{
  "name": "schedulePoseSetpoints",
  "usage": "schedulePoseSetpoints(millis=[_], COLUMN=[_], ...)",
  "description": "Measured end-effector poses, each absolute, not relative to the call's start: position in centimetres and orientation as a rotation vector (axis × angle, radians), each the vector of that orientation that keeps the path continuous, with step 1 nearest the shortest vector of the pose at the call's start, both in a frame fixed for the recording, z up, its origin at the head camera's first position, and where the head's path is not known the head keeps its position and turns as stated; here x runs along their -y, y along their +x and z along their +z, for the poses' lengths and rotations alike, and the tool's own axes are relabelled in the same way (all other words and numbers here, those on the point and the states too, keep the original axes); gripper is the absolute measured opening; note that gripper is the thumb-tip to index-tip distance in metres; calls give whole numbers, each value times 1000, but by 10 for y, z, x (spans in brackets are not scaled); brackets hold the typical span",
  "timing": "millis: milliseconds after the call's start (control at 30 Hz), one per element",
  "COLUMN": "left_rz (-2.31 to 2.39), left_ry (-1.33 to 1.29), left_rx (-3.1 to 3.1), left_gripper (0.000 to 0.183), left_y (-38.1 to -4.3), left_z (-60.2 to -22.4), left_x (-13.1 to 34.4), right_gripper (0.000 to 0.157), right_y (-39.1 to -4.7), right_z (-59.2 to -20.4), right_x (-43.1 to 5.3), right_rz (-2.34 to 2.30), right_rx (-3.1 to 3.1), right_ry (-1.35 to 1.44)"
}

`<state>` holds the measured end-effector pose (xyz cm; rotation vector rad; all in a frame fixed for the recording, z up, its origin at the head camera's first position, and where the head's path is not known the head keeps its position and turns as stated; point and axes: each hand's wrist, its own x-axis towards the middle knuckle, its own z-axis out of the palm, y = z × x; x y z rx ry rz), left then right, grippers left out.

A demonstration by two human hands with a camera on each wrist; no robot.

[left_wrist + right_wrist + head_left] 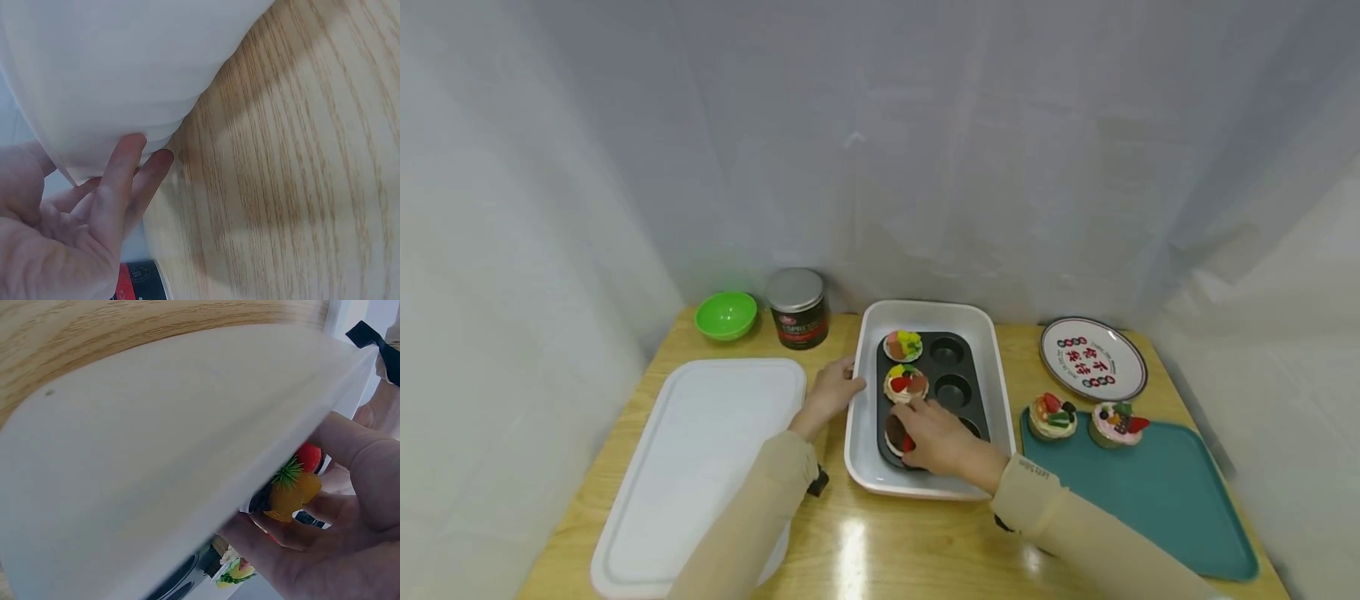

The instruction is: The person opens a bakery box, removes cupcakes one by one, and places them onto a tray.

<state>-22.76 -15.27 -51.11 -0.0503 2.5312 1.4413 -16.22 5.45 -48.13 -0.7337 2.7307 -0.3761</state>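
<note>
A white rectangular tub [1002, 400] holds a dark muffin tin [934, 372]. My left hand [831, 392] grips the tub's left side, thumb over the rim and fingers against the outer wall [125, 81]. With my right hand [942, 435] I hold a toy cupcake [897, 435] at the near-left cup of the tin; its orange, red and green topping [289, 497] shows between the fingers in the right wrist view. Two more cupcakes fill that column: a fruit-topped one [906, 383] in the middle and another [902, 345] at the far end. My right hand partly hides the near-right cup.
To the left lies a white board [722, 450], with a green bowl [726, 315] and an espresso can [798, 308] behind it. On the right, two cupcakes [1052, 417] stand on a teal tray [1138, 487], below a plate with red lettering [1093, 392].
</note>
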Motion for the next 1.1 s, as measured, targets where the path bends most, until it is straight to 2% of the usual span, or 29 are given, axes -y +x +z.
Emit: schedulePoseSetpoints(millis=[433, 1100], left_rz=[1454, 1443], left_ry=[-53, -58], left_rx=[-2516, -2542], left_gripper=[59, 59], left_y=[-226, -229], left_z=[-512, -512], left_x=[152, 152], right_gripper=[58, 54], right_y=[-161, -164], right_z=[-481, -480], right_x=[-54, -55], right_rz=[-372, -412], right_rx=[-2777, -2795], right_ry=[-770, -770])
